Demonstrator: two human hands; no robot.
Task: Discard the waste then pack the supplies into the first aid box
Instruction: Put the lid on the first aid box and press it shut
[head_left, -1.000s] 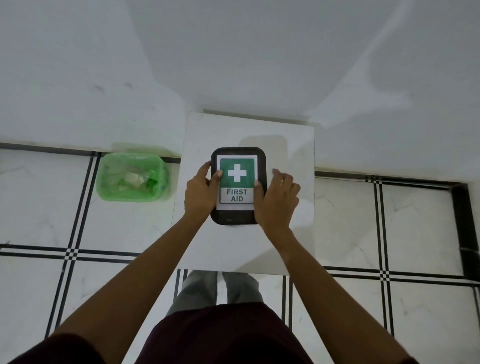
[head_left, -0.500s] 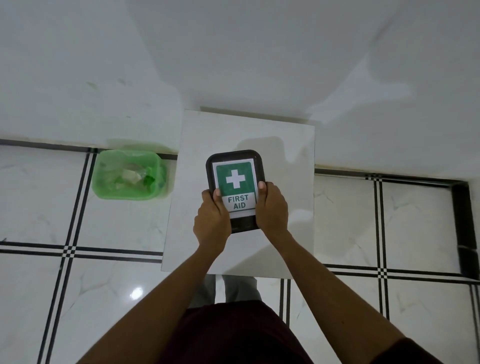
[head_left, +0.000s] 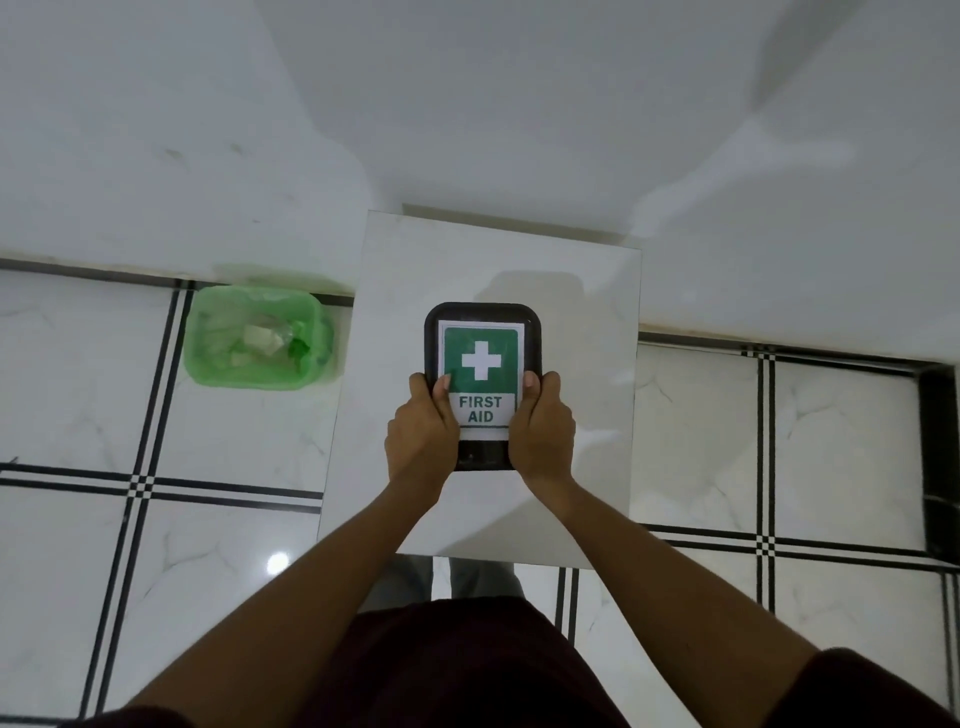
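Both hands have slid down the black, round-cornered first aid box (head_left: 483, 332) with its green-and-white cross label: a second ago they flanked its middle with fingers partly spread, and now they clasp its near end. The left hand (head_left: 422, 431) grips the 7 o'clock corner and the right hand (head_left: 541, 431) the 5 o'clock corner, each thumb laid over the lid beside the "FIRST AID" lettering and the other fingers wrapped round the edges, so each grip is clamped on the box. The box lies flat near the middle of the small white marble-patterned table (head_left: 587, 322), lid on, label up.

No loose supplies show anywhere on the table (whatever was to be packed is presumably inside already). At 10 o'clock from the box, on the tiled floor (head_left: 701, 431) just beside the table's left edge, stands the translucent green plastic waste bin (head_left: 208, 332), with crumpled pale wrappers in it.

Read together, the discarding looks done and the packing too. The shift of hold to the near corners suggests pressing the lid home or readying to lift the box away; which of the two cannot be told.
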